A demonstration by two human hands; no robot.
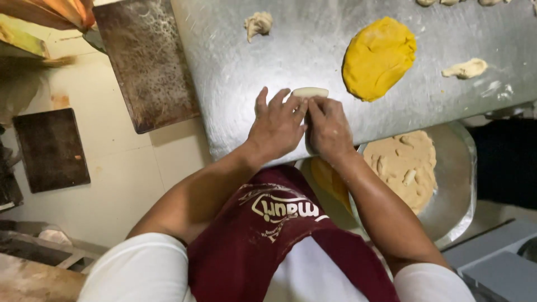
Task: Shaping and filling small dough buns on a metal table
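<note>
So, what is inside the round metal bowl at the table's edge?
The metal bowl holds pale beige dough with small lumps on top. The right forearm covers its left part, so what lies there cannot be seen.

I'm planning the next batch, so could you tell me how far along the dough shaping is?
Done: nothing finished shows in view. In hand: the left hand and right hand press together on one small pale dough piece on the steel table. Left: the yellow dough disc, two loose pale dough lumps, and a bowl still full of dough.
</note>
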